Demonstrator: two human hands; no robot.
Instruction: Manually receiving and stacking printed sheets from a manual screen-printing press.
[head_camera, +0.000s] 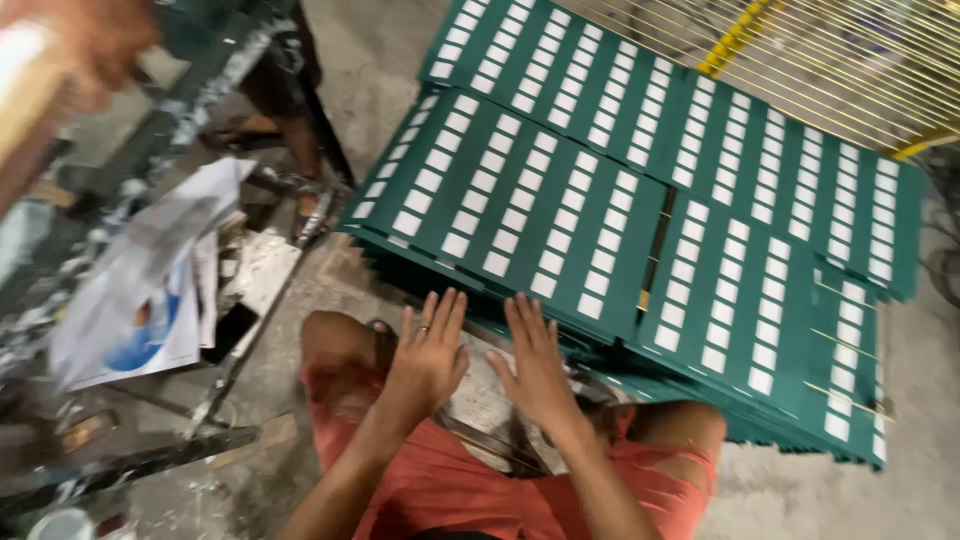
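Stacks of dark green sheets (560, 210) printed with rows of white rectangles lie on the concrete floor ahead of me. My left hand (428, 352), a ring on one finger, is open with fingers spread, its fingertips reaching the near edge of the closest stack. Beside it, my right hand (536, 358) is also open and flat at the same near edge. Neither hand holds anything. My knees in orange cloth (440, 480) show below the hands.
A second row of green sheets (700, 120) lies further back. A wire rack with yellow bars (830, 50) sits at top right. To the left are loose white printed papers (150, 290), a dark metal frame (130, 465), and another person's blurred hand (85, 40).
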